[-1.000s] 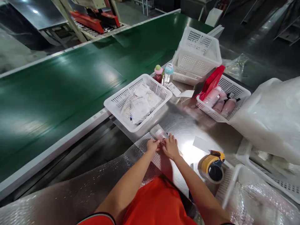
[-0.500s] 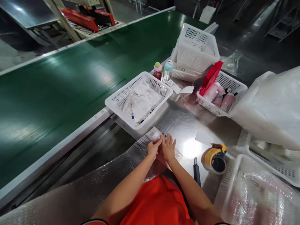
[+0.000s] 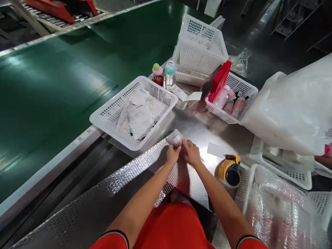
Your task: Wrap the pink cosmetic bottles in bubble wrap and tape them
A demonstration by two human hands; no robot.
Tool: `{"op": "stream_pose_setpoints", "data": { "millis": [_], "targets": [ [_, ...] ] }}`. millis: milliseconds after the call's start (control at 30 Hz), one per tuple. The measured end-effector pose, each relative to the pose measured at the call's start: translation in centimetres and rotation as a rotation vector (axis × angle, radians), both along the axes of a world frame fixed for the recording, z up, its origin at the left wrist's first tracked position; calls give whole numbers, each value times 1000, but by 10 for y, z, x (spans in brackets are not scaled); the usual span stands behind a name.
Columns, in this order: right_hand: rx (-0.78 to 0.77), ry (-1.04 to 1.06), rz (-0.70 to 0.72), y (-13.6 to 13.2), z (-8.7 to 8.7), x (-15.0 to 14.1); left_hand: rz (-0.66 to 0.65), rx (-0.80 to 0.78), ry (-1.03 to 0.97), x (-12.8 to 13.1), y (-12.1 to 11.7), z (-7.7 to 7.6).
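My left hand (image 3: 172, 154) and my right hand (image 3: 191, 152) meet on a small roll of bubble wrap (image 3: 175, 138) with something pinkish inside it. Both hands have their fingers curled round the roll's near end. The roll lies at the far end of a long bubble wrap sheet (image 3: 111, 193) that runs from my lap across the steel table (image 3: 199, 133). What the wrap encloses is too blurred to name.
A white basket (image 3: 103, 116) of plastic packets sits left of my hands beside the green conveyor belt (image 3: 57, 83). Two small bottles (image 3: 163, 74), stacked white baskets (image 3: 201, 52), a basket with pink bottles (image 3: 245, 91), a yellow tape dispenser (image 3: 228, 169) and a big plastic bag (image 3: 293, 107) lie around.
The camera has tilted and shifted, so everything sits further left. My hands stay together on the wrapped roll, fingers now curled tighter round it.
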State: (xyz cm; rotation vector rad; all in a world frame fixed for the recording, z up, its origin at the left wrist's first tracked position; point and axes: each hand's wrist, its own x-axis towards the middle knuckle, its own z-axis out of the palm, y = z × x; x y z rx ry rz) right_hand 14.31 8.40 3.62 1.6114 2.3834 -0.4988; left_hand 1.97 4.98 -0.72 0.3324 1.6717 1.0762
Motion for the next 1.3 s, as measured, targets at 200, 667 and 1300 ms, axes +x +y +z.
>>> {"op": "stream_pose_setpoints", "data": {
  "millis": [200,667,1300],
  "targets": [
    [201,-14,63,-40,-27,-13,-994,35,909,-50,-86,-8],
    [217,-125,-15,-51,-19,-29,-1315,-76,1054,-62,-100,-10],
    [301,-163,-756,-184,-32,112,-1350,77,1280,-88,-59,11]
  ]
}}
